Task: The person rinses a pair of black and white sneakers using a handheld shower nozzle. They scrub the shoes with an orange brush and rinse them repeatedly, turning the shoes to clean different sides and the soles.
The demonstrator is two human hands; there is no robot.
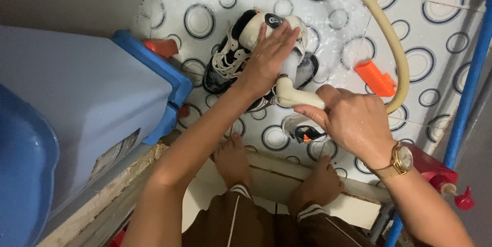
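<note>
The black-and-white sneaker [241, 52] lies on the wet, foamy circle-patterned floor [435, 26] and seems only half rinsed, because the left hand [269, 55] rests flat and open on it while the right hand [353, 121] grips the cream spray head [294, 96].
</note>
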